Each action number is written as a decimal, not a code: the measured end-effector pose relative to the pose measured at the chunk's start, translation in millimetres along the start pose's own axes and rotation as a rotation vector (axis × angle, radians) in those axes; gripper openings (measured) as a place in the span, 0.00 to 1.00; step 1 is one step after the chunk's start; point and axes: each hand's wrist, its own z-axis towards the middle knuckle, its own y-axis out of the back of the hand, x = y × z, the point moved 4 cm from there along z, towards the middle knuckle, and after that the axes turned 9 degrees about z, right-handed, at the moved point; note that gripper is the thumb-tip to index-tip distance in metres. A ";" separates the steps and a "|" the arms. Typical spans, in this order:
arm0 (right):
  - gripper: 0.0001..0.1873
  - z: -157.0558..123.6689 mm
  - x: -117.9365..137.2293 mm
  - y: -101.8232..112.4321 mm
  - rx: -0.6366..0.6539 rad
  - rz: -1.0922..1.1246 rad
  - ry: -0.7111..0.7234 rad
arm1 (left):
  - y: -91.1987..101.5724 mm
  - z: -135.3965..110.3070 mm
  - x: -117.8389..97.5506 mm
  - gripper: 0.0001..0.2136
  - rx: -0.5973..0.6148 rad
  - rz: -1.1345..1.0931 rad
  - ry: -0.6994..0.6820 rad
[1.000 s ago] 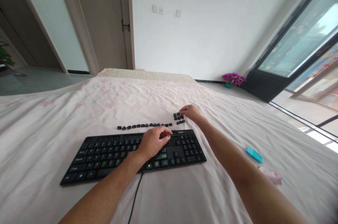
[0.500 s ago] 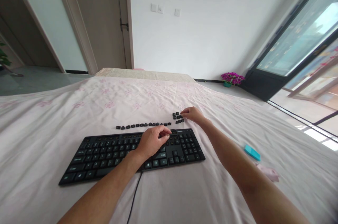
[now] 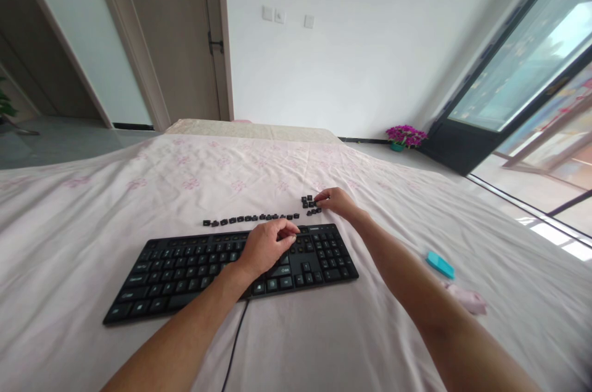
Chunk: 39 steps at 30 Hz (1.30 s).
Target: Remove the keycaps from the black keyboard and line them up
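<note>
A: Spot any change over the last 1 s?
B: Hardly. Start left with the keyboard (image 3: 231,265): lies flat on the sheet (image 3: 92,219), same as before. Then the left hand (image 3: 268,247): hasn't left the far edge, right of middle.
A: Gripping anything?
B: Curled, thumb pressed to forefinger, resting on the keys. Can't tell whether closed on a cap.
A: And past the far edge?
B: See the row of caps (image 3: 252,218): same line, neither longer nor shorter. Just right of it, find the cluster (image 3: 311,206) of loose caps, about where it was.
A: Right hand (image 3: 340,202)?
B: Has stayed at the cluster's right side, bent fingertips touching or nearly touching the caps. Reaches out long past the keyboard's right end, wrist low. Again can't tell if pinching a cap.
A: Meaning?
B: Reads as fine picking at the cluster, not carrying. Far right, note the teal block (image 3: 439,264), untouched.
</note>
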 end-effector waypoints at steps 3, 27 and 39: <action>0.14 -0.9 -0.2 2.5 -0.023 0.043 0.008 | 0.1 0.0 0.0 0.07 -0.002 -0.001 -0.002; 0.10 -126.3 73.0 -1.1 0.145 0.442 0.132 | 6.1 -0.8 -14.2 0.10 0.092 0.172 -0.057; 0.14 -140.4 83.2 -12.0 0.128 0.358 0.352 | -8.4 1.4 -23.6 0.10 0.102 0.358 -0.086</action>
